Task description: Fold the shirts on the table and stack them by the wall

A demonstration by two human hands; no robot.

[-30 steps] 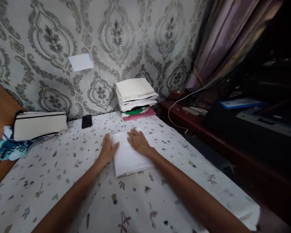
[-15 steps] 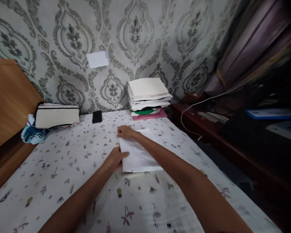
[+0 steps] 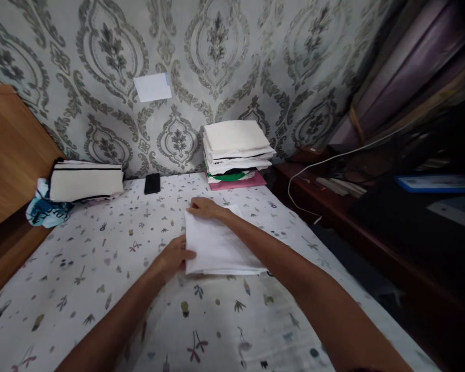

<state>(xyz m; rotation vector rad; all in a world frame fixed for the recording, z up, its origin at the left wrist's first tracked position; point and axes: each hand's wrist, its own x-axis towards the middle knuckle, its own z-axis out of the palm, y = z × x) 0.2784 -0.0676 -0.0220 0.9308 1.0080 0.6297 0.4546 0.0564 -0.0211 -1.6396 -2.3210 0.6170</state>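
Note:
A folded white cloth (image 3: 219, 248) lies on the patterned bedsheet (image 3: 147, 320) in front of me. My left hand (image 3: 176, 254) is closed on its left edge, thumb on top and the other fingers partly hidden beneath. At the far left corner, my right hand (image 3: 206, 207) pinches the fabric, its forearm crossing over the cloth's right side. Behind the hands, against the wall, stands a stack of folded fabric (image 3: 236, 138), mostly white, with green and pink layers low down.
To the left sit a cream folded pile with black trim (image 3: 87, 183) and a crumpled blue cloth (image 3: 48, 209) beside a wooden board (image 3: 15, 150). A black phone (image 3: 152, 183) lies near the wall. On the right, a white cable (image 3: 290, 191) hangs by a dark red ledge (image 3: 333, 206).
Both hands still hold the cloth. Its left edge has shifted a little left and the cloth looks wider, with the left hand moving left along with it. The camera view has tilted slightly.

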